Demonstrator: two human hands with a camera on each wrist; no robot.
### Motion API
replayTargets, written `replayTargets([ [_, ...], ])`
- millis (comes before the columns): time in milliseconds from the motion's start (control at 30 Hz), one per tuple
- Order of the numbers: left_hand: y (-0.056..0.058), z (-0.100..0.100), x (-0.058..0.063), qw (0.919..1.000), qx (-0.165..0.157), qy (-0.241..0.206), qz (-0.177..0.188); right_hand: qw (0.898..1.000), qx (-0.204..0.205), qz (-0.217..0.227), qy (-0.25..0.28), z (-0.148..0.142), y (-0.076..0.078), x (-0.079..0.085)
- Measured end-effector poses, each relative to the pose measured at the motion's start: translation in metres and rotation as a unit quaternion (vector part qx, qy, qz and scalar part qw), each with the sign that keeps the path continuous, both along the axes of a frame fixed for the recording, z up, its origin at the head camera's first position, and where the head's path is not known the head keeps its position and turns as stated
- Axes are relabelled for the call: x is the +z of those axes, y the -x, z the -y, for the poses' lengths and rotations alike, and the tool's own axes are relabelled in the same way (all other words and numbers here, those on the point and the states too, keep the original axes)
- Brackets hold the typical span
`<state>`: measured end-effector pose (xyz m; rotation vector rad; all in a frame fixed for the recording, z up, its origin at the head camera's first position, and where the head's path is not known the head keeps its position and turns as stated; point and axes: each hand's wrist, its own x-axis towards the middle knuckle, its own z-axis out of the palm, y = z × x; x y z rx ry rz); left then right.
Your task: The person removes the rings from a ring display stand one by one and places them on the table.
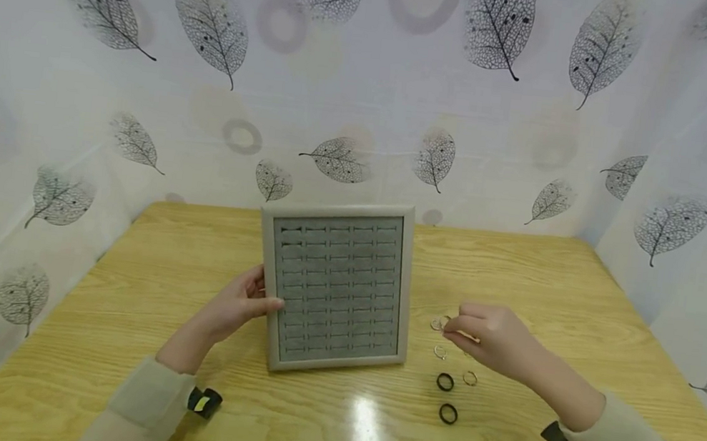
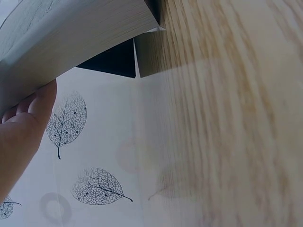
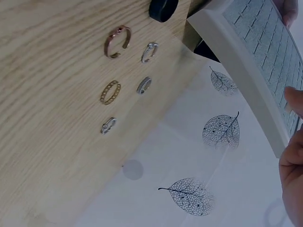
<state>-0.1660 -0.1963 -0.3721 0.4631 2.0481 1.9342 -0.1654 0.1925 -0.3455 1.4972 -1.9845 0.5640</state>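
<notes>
A framed ring display board [image 1: 339, 291] with rows of slits in grey padding stands tilted on the table. My left hand [image 1: 241, 306] grips its left edge, thumb on the front and fingers behind; the left wrist view shows those fingers [image 2: 40, 101] under the frame's side. To the right of the board, my right hand [image 1: 490, 339] pinches a small ring [image 1: 445, 321] at its fingertips, over the loose rings. Two black rings [image 1: 445, 382] lie nearest the board's lower right corner. A gold ring [image 3: 110, 92], a copper-coloured ring [image 3: 117, 41] and several silver rings [image 3: 144, 85] lie there too.
The wooden table [image 1: 210, 234] carries the board and rings. A white cloth with leaf prints [image 1: 366, 100] hangs behind and along both sides. A black support [image 2: 113, 59] shows behind the board. Both wrists wear black straps [image 1: 205, 402].
</notes>
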Motion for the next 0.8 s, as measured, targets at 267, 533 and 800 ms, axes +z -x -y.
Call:
replayTargets([
  [267, 0.000, 0.000, 0.001, 1.0000, -0.005, -0.001, -0.003, 0.995, -0.017, 0.054, -0.083, -0.023, -0.019, -0.014],
  [533, 0.002, 0.000, 0.001, 1.0000, -0.005, -0.003, -0.005, 0.971, -0.037, 0.145, -0.184, -0.036, -0.039, -0.028],
  [800, 0.003, -0.001, 0.001, 1.0000, -0.008, 0.001, -0.004, 0.948, -0.040, 0.209, -0.236, -0.039, -0.050, -0.036],
])
